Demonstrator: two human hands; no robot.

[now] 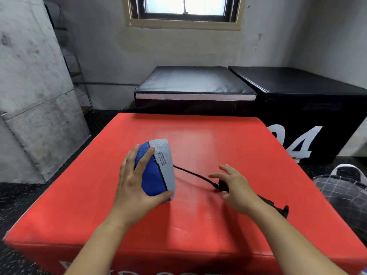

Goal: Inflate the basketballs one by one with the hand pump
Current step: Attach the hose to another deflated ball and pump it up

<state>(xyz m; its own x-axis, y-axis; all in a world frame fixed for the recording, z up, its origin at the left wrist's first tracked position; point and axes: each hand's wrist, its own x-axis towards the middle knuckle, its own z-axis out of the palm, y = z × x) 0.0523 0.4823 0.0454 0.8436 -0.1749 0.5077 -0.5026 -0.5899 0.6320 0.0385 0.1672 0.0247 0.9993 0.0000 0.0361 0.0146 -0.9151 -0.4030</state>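
A flat, deflated blue and grey basketball (161, 165) stands on edge on the red padded box (198, 135). My left hand (135, 181) grips it from the left, fingers over the blue side and thumb under its near end. A black hose (195, 174) runs from the ball's grey side to a black hand pump (278, 208) lying on the box. My right hand (235, 187) hovers over the pump's hose end with fingers spread, holding nothing. Most of the pump body is hidden under my right hand and wrist.
Two black padded boxes (194, 84) stand behind the red one; the right one (309, 108) bears white numbers. A checked mesh bag (343, 193) lies on the dark floor at the right. A concrete wall (29, 96) rises at the left.
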